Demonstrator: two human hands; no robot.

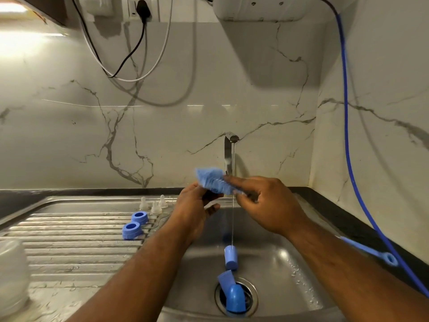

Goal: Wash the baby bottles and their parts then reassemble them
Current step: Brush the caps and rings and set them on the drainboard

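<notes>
Both hands are raised over the steel sink (278,263), under a thin stream from the tap (228,154). My right hand (267,205) grips a blurred blue brush (213,180). My left hand (197,205) is curled beside the brush head; what it holds is hidden. Two blue caps (231,257) (234,296) lie in the basin near the drain. On the ribbed drainboard (69,247) sit two blue collar rings (139,217) (131,230) and three clear nipples (153,205). A clear bottle (11,275) stands blurred at the far left.
A blue tube (348,147) hangs down the right wall onto the dark counter, and a thin blue brush with a loop end (371,251) lies there. Cables hang from a socket (141,8) on the marble wall. A white appliance (267,8) is mounted above the tap.
</notes>
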